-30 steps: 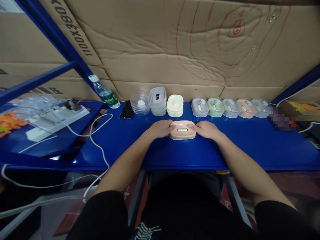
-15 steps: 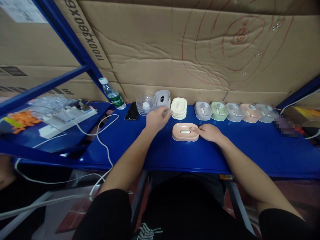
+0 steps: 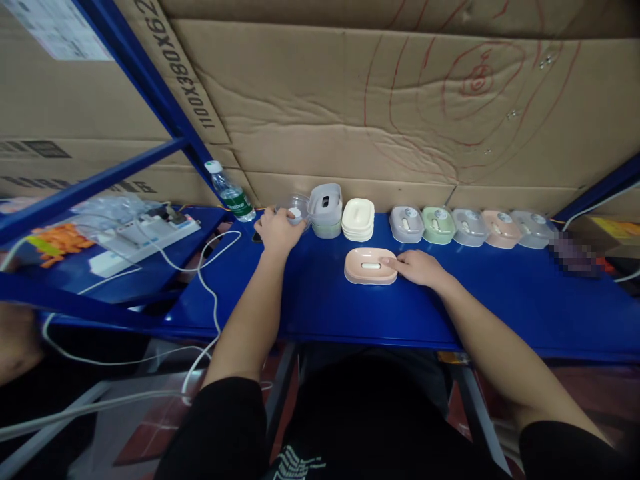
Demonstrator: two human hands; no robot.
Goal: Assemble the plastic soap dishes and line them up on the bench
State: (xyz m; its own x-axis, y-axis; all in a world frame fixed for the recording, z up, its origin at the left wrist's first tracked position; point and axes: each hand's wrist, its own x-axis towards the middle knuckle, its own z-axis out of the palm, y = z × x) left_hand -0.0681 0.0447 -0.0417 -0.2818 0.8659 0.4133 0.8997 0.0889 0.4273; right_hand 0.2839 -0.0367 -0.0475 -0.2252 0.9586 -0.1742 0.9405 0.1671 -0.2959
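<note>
Head view: the right hand (image 3: 419,267) lays its thumb on the peach box (image 3: 371,275) near the bench (image 3: 330,313) edge, probably to steady it; whether it grips is unclear. The left hand (image 3: 277,232) curls over the clear covers (image 3: 301,203) (beside the grey tub (image 3: 325,209)), fingers slightly parted, though I cannot tell if they hold one. Stacking the cream trays (image 3: 359,218) likely saves room.

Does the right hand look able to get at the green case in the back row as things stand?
Probably yes: the right hand touches the peach case just in front of the row, and nothing appears to stand between it and the green case.
</note>
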